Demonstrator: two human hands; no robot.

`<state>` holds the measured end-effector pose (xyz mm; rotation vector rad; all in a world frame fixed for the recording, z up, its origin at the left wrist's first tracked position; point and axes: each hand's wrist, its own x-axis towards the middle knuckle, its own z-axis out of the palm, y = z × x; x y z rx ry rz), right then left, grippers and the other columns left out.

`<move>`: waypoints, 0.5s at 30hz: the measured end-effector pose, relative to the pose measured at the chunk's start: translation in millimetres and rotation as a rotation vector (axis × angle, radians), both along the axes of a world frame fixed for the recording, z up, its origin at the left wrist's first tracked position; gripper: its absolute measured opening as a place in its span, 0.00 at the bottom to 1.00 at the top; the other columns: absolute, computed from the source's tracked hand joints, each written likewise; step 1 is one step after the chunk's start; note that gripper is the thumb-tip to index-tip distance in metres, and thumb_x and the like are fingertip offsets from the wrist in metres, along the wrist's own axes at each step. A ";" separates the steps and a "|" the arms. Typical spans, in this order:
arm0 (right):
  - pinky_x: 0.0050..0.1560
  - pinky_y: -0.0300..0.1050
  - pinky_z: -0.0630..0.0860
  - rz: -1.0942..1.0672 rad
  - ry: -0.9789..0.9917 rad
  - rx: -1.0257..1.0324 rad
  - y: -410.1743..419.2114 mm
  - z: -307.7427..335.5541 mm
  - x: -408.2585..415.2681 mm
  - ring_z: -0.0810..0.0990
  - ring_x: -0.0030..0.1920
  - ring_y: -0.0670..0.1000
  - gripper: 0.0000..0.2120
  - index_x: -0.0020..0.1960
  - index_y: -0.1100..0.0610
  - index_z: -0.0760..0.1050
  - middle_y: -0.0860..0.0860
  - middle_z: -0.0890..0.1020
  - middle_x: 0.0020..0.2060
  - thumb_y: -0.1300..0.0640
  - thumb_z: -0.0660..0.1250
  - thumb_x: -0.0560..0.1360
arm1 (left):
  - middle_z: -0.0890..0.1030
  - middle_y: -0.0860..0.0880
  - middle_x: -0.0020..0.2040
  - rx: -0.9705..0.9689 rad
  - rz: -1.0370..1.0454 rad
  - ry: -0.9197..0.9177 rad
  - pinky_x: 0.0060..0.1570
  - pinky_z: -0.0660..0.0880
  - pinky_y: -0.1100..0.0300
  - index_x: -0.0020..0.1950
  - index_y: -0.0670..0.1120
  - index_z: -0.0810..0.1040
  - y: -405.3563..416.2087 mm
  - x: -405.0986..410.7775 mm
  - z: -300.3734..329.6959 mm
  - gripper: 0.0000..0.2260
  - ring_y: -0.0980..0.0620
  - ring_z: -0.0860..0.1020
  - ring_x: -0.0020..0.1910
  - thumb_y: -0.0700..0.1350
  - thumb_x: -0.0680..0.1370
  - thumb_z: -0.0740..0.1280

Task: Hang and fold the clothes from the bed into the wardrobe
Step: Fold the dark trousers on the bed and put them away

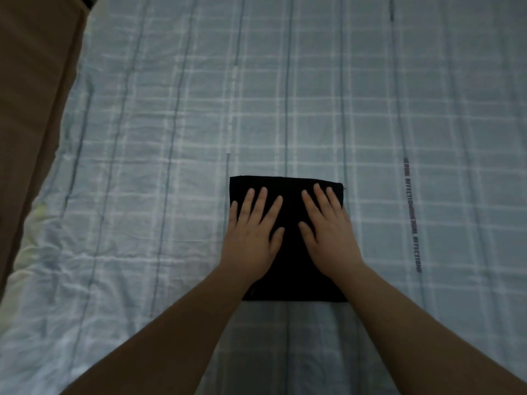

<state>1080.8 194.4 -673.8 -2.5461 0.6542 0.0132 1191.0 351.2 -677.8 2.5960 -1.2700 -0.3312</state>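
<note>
Black folded garment (288,246) on bed (171,138) | left hand (251,238), right hand (330,235) flat, fingers apart

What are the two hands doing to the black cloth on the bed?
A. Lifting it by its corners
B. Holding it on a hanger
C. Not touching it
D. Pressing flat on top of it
D: the left hand and right hand lie with straight fingers on the folded black cloth, which rests flat on the bed.
</note>
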 end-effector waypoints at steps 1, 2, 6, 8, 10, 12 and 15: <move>0.78 0.54 0.54 -0.080 -0.080 0.095 1.8 5.9 -1.4 0.51 0.80 0.51 0.28 0.79 0.51 0.57 0.52 0.56 0.80 0.51 0.58 0.81 | 0.56 0.45 0.81 -0.066 0.052 0.030 0.76 0.51 0.43 0.80 0.52 0.58 2.3 1.1 3.3 0.26 0.44 0.51 0.80 0.55 0.82 0.55; 0.78 0.49 0.53 -0.203 -0.163 0.192 4.3 12.4 -4.7 0.53 0.79 0.50 0.28 0.79 0.52 0.59 0.52 0.57 0.79 0.54 0.61 0.81 | 0.57 0.44 0.80 -0.140 0.152 0.055 0.76 0.52 0.44 0.79 0.51 0.60 5.5 1.8 7.9 0.26 0.43 0.53 0.79 0.53 0.81 0.57; 0.75 0.50 0.62 -0.636 -0.170 0.395 11.2 30.1 -23.5 0.63 0.74 0.49 0.28 0.79 0.47 0.56 0.49 0.65 0.75 0.53 0.61 0.81 | 0.64 0.43 0.77 -0.357 0.701 0.416 0.73 0.61 0.52 0.79 0.46 0.58 23.2 -0.6 23.8 0.27 0.46 0.62 0.76 0.48 0.81 0.63; 0.71 0.51 0.67 -0.625 -0.086 0.411 16.6 31.0 -26.8 0.69 0.69 0.51 0.29 0.79 0.46 0.55 0.51 0.70 0.71 0.51 0.60 0.81 | 0.70 0.45 0.73 -0.350 0.713 0.480 0.70 0.66 0.54 0.79 0.47 0.59 26.3 -2.9 26.4 0.27 0.48 0.69 0.71 0.49 0.81 0.64; 0.65 0.52 0.72 -0.562 -0.045 0.416 21.4 30.8 -24.0 0.74 0.63 0.52 0.29 0.79 0.42 0.54 0.52 0.74 0.65 0.50 0.60 0.81 | 0.76 0.46 0.65 -0.322 0.619 0.446 0.65 0.73 0.52 0.77 0.49 0.63 25.7 -2.7 24.0 0.25 0.49 0.75 0.63 0.50 0.81 0.63; 0.58 0.49 0.74 -0.534 -0.003 0.451 24.0 30.6 -18.3 0.76 0.57 0.50 0.30 0.78 0.39 0.53 0.51 0.75 0.63 0.49 0.60 0.80 | 0.78 0.46 0.61 -0.275 0.602 0.451 0.60 0.75 0.49 0.76 0.50 0.65 22.2 -0.9 22.0 0.23 0.48 0.77 0.59 0.50 0.80 0.63; 0.52 0.43 0.71 -0.533 0.009 0.516 23.0 33.5 -14.9 0.74 0.48 0.46 0.30 0.79 0.40 0.52 0.48 0.75 0.59 0.52 0.60 0.81 | 0.77 0.45 0.64 -0.268 0.610 0.523 0.58 0.74 0.55 0.77 0.49 0.62 21.2 -0.7 24.0 0.24 0.50 0.77 0.60 0.48 0.81 0.62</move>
